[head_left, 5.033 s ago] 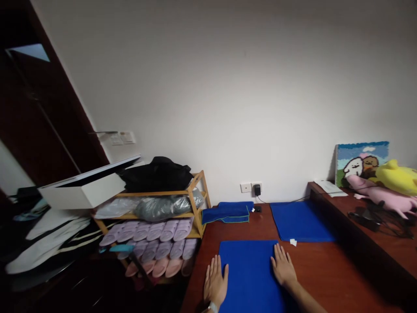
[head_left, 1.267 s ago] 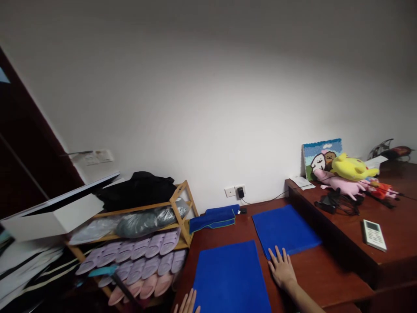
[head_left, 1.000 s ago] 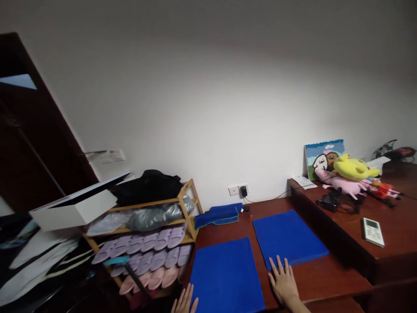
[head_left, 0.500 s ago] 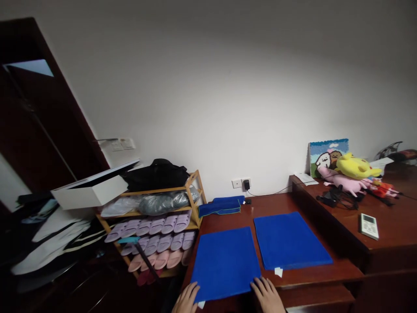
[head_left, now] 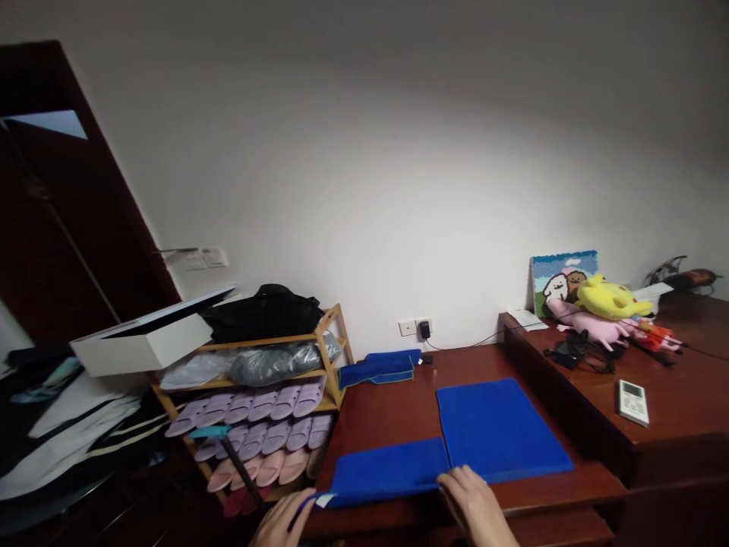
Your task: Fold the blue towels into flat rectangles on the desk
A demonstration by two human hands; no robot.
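Near the front edge of the brown table, a blue cloth (head_left: 390,467) is folded over into a narrower strip, a white tag at its left corner. My left hand (head_left: 285,520) pinches that left corner. The cloth's right front corner is gripped by my right hand (head_left: 472,501). Just right of it lies a second blue cloth (head_left: 501,429), flat and spread out, its near left corner beside my right fingers. Behind them, folded darker blue cloths (head_left: 380,367) rest against the wall.
A wooden rack (head_left: 336,357) with slippers and bags stands left of the table (head_left: 392,410). On the raised surface at right are plush toys (head_left: 609,298), cables, a picture and a white remote (head_left: 632,403). A white box (head_left: 142,346) tops the rack.
The left cloth, flat before, is now folded over, its far edge brought nearer. My left hand has moved left and closed on its corner. The view has shifted slightly.
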